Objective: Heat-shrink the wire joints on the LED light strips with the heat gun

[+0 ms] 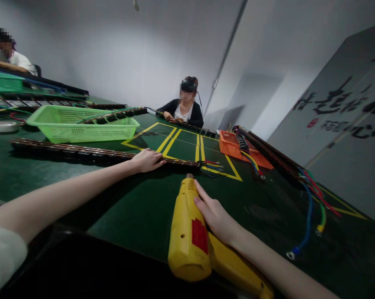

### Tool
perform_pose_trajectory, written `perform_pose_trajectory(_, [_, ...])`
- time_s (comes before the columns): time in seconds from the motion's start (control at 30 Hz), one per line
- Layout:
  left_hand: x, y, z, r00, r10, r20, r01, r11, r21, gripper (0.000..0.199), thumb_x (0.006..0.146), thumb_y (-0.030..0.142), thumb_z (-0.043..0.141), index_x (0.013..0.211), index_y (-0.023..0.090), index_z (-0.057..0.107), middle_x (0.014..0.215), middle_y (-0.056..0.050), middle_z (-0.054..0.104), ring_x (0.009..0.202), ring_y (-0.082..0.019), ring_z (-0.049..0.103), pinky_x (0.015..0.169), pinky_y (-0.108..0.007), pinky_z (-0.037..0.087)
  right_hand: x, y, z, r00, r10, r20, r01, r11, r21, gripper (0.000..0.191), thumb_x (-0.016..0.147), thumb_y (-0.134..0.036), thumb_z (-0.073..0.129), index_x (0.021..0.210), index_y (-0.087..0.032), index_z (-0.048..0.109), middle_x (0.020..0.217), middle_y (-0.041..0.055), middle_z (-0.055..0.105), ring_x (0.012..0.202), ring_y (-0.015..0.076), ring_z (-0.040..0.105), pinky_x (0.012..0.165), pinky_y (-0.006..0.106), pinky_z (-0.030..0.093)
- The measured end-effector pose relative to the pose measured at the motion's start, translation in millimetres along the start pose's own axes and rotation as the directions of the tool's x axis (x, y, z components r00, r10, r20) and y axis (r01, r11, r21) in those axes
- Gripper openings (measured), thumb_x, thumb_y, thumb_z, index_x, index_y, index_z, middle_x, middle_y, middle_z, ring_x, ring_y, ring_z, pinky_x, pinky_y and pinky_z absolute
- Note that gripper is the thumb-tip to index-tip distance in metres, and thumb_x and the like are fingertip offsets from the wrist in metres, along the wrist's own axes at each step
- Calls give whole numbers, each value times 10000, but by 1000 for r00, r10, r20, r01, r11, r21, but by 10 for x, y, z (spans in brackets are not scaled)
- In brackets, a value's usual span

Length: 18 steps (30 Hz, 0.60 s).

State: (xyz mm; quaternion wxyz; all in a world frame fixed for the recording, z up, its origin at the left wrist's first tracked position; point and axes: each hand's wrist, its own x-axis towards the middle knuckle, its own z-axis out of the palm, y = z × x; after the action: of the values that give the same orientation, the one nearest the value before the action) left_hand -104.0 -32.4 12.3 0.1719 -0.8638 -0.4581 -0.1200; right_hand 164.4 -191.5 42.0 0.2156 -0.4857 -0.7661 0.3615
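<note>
Starting at your left, the long dark bar (91, 155) lies crosswise on the green desk (128, 211), in front of the light-green basket (88, 133). Its long axis runs from far out on your left, past your midline, to a wired end slightly to your right. Your left hand (148, 160) reaches across and lies over the bar, right of its middle; you can't tell from here whether those fingers are gripping or only resting on top.

Further right, between your two hands, the yellow heat gun (187, 232) has its nozzle (190, 176) pointing away from you, roughly square to the bar. The tip sits just on your side of it, near the wired end. Your right hand (217, 218) is grasping the gun along its right side, fingers forward by the nozzle, with the handle slanting back toward your lower right.

The colored leads (217, 166) leave the bar's right end, so your right hand is the nearer one to them, while your left lies further back along the bar. Beyond, to the right, are the orange basket (229, 145) and another wired bundle (274, 160).
</note>
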Motion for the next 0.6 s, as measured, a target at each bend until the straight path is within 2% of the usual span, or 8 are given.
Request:
perform_pose_trajectory(0.1, [-197,-105,-68,994,110,5,-110,994,-26,454,949,470,251,880,161,576,829,-68,643,780,-193,623,728,-291,422,-71,108,-143,999,-24,39,26,998,-50,725,906,-610,265,1483,-206,94,1396,97,459,1182,255,519,1004,433,360])
perform_pose_trajectory(0.23, [-360,-250,-110,981,193,8,-192,979,-64,434,952,449,249,911,162,572,824,-66,633,781,-191,617,695,-279,435,-196,282,-371,996,-51,75,58,994,-91,736,884,-633,288,1478,-227,134,1451,68,384,1240,289,456,1029,457,322])
perform_pose_trajectory(0.4, [-473,-383,-119,977,212,-28,-214,971,-108,405,943,422,281,950,157,587,856,-76,647,778,-180,620,694,-266,453,-347,425,-529,997,-63,54,70,988,-135,711,892,-620,260,1478,-235,138,1478,51,334,1259,298,432,1021,452,332])
perform_pose_trajectory(0.53, [-577,-511,-86,977,205,-58,-210,971,-117,402,925,428,297,956,164,599,851,-78,653,773,-184,623,702,-269,465,-412,405,-532,999,-19,44,26,985,-169,670,911,-587,248,1481,-270,93,1473,59,344,1137,303,542,968,480,378])
perform_pose_trajectory(0.6, [-619,-603,-58,979,184,-84,-192,974,-116,412,914,441,298,960,168,603,853,-81,657,781,-189,624,717,-275,469,-424,375,-525,999,-35,32,41,981,-187,671,913,-579,259,1481,-267,91,1491,60,306,1190,313,497,1000,492,342])
